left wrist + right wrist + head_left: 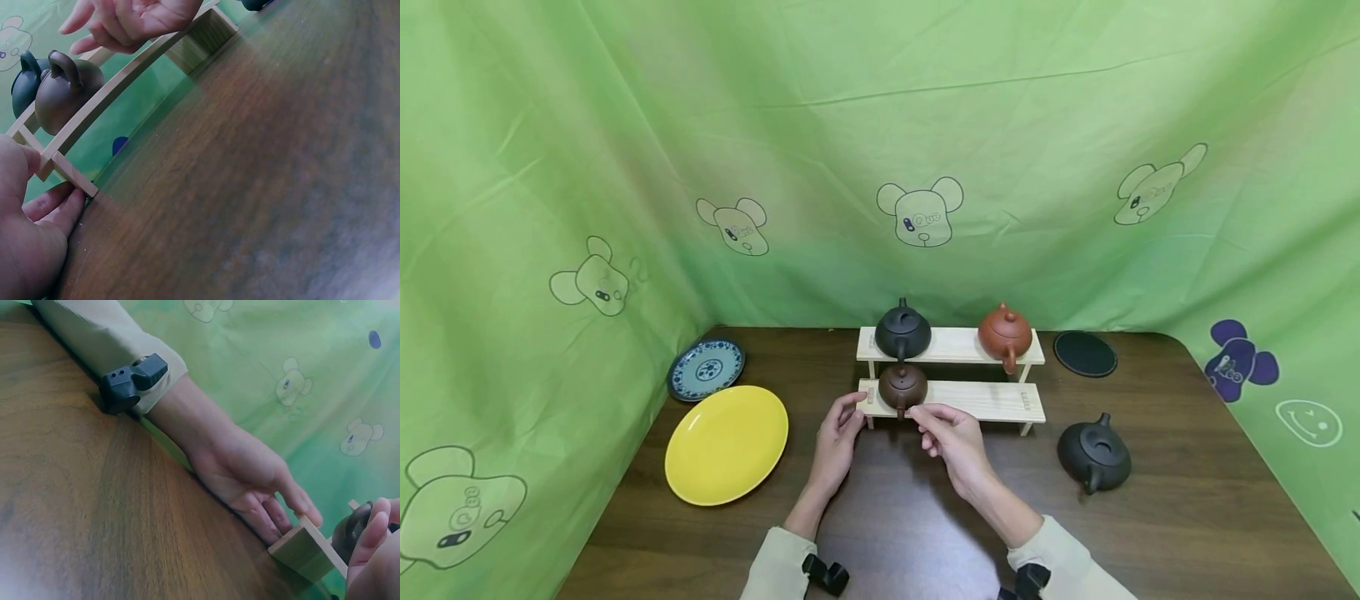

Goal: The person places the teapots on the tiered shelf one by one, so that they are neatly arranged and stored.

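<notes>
A small dark brown teapot (902, 386) sits on the left part of the lower wooden shelf (970, 400), its handle toward me. My left hand (835, 442) holds the shelf's left end; in the left wrist view its thumb is at the board's corner and its fingers are by the leg. My right hand (953, 442) hovers at the shelf's front edge, just right of the teapot handle (65, 67). Its fingers are loosely bent, with nothing visible between them. A black teapot (903, 332) and a reddish-brown teapot (1004, 332) stand on the upper shelf (955, 343).
Another black teapot (1095, 452) stands on the table at right, with a dark round coaster (1086, 354) behind it. At left lie a yellow plate (727, 446) and a blue patterned plate (706, 370). Green curtain (820, 267) surrounds the table's back and sides.
</notes>
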Action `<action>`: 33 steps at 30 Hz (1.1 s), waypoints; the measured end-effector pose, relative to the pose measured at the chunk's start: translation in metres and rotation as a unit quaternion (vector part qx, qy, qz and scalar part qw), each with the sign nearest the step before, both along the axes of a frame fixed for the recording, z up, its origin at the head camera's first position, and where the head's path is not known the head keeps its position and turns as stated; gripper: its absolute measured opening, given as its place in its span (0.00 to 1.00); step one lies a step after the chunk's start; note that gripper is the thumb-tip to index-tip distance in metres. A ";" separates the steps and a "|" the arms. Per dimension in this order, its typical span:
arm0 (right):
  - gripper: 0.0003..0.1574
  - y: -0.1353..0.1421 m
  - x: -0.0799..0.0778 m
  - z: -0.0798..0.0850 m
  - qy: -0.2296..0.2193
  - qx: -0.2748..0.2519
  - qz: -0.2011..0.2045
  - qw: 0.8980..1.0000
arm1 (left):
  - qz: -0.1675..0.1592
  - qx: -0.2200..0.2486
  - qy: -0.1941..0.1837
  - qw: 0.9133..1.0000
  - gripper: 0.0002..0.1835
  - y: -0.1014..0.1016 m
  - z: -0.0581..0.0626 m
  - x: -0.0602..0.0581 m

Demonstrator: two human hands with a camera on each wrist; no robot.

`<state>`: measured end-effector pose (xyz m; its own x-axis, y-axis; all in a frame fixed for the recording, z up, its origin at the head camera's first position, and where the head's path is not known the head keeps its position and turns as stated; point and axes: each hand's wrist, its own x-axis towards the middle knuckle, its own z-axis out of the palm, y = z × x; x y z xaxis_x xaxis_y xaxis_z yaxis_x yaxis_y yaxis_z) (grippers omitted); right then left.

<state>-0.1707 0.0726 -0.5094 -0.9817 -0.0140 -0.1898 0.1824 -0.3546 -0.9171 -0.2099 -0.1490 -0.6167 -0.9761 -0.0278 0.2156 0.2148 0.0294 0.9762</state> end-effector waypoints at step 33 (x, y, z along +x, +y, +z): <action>0.13 0.048 0.036 0.011 0.013 0.121 0.020 0.992 | -0.006 0.019 -0.040 0.999 0.16 0.000 0.004 0.001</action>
